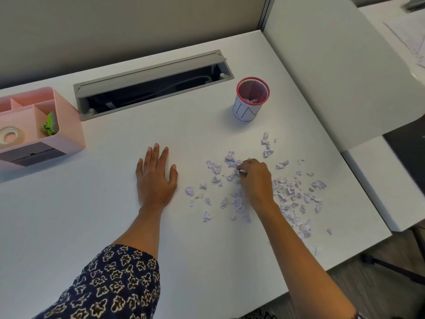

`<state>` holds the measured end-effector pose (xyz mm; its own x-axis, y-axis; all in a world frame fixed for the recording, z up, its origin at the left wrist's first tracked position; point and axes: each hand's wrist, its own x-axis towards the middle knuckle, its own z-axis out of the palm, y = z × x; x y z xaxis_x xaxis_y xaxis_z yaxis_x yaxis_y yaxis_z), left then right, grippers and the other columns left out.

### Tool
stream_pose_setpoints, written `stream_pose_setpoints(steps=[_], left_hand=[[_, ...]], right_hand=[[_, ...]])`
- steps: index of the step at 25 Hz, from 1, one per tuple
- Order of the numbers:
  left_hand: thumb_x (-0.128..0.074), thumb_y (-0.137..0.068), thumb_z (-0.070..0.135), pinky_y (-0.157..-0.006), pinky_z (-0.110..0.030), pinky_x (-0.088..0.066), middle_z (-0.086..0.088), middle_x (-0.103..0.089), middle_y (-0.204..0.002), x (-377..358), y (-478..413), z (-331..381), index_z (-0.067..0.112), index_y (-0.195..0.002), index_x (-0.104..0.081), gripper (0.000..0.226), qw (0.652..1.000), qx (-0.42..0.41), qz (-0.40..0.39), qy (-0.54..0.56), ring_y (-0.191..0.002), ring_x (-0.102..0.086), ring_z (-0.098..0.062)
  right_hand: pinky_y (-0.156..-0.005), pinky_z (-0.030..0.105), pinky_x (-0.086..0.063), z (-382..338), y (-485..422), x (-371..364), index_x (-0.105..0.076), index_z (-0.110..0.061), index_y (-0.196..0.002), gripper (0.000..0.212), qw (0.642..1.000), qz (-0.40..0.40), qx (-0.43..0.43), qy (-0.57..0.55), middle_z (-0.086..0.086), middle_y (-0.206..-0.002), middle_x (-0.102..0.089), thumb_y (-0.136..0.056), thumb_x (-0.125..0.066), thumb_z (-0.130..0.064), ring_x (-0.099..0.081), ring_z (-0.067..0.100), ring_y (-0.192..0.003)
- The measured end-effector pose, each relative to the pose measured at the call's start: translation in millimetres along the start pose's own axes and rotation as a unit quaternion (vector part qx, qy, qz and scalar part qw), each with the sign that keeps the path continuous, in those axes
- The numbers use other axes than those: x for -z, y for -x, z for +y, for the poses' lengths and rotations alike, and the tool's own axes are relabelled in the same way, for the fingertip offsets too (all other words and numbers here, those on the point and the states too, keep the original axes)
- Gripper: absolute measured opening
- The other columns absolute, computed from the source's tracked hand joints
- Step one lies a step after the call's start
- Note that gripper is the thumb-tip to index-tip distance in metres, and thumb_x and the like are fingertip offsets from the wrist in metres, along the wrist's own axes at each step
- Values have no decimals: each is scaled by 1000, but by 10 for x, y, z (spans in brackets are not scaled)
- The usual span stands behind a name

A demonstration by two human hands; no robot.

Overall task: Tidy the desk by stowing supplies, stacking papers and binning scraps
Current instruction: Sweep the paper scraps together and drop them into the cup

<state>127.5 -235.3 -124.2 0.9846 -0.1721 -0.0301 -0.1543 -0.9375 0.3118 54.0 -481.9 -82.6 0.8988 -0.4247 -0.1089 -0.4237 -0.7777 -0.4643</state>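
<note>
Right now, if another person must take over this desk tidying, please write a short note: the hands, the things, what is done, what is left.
Left hand: open, flat on the desk, holding nothing.
Right hand: pinches a few paper scraps from the scattered pile.
Bin: a mesh cup with a red rim, upright beyond the scraps, with some scraps inside.
Pink organizer, far left: holds a tape roll and a green item.
Done: supplies seem stowed and a few scraps are binned.
Left: most scraps lie on the desk. No sheets to stack are in view.
</note>
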Motion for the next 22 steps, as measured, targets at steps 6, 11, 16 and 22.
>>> stream_pose_setpoints(steps=[6,11,16,22], left_hand=[[-34,-97,39,-122,-42,-11,4,-16,-161,0,-3,2,27,-151,-26,56,1000,1,3,1,-150,-10,-15],[-36,-97,38,-122,-41,-10,4,-16,-162,9,-2,9,28,-151,-25,56,1000,3,2,3,-150,-9,-14],[-37,-98,37,-122,-40,-9,5,-15,-162,14,-2,14,28,-151,-25,56,1000,8,1,5,-150,-9,-13],[-36,-97,38,-122,-41,-10,5,-16,-161,25,-10,17,28,-151,-26,56,1000,6,2,14,-150,-9,-13]], right_hand=[[-65,2,-42,-184,-215,465,-76,-9,-102,17,978,10,-100,-182,5,-101,-74,-87,-69,-9,-64,9,-76],[-48,2,-40,-434,-706,984,-76,-9,-101,17,967,49,-66,-242,6,-83,-72,-85,-72,-12,-57,-9,-46],[-76,23,-53,-613,-1535,1172,-73,-7,-111,31,994,47,-51,-84,15,-108,-71,-82,-75,-18,-67,22,-87],[-92,36,-49,-776,-1985,1011,-61,-6,-127,41,992,-40,-62,103,15,-126,-62,-89,-65,-19,-60,34,-113]])
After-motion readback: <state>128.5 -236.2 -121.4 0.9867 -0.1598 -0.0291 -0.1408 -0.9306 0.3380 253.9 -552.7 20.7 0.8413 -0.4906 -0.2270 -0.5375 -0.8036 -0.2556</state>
